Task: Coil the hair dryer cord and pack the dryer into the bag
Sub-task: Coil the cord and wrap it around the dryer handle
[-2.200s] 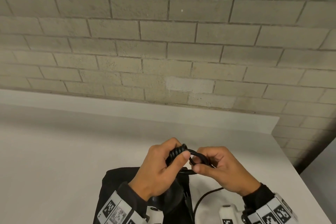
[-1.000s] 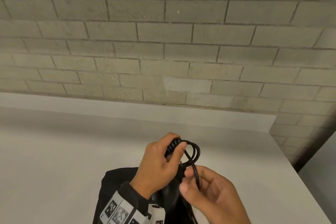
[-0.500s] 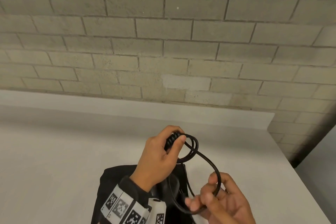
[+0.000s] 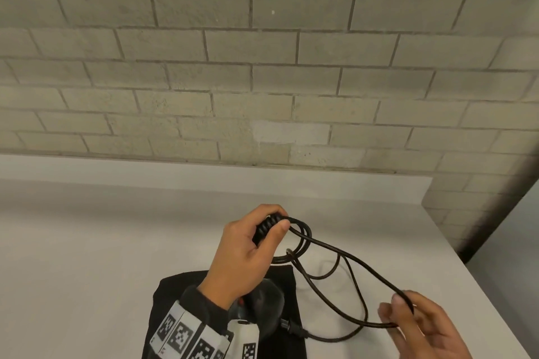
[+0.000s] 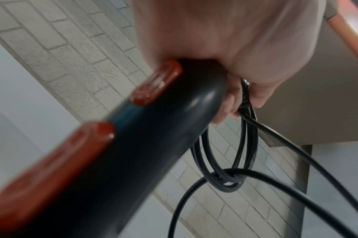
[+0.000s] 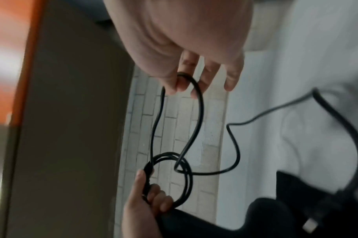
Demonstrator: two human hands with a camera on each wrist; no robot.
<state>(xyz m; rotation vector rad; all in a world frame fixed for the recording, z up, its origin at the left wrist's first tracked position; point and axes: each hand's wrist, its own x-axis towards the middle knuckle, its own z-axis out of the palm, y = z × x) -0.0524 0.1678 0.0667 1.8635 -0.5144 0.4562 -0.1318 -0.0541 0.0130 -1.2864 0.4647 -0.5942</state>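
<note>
Black cord [image 4: 344,256]: L hand [image 4: 248,253] grips coils + dryer handle, R hand [image 4: 420,326] pinches loop.

The right hand [image 6: 180,40] pinches a loop of the thin black rubber cord [image 6: 198,99] between thumb and forefinger, its other fingers spread loosely. The loop runs down to a small coil bunched in the left hand [image 6: 145,207], which grips the black plastic hair dryer [image 6: 261,215] above a black fabric bag [image 6: 300,183] on the white tabletop [image 6: 316,48].
</note>
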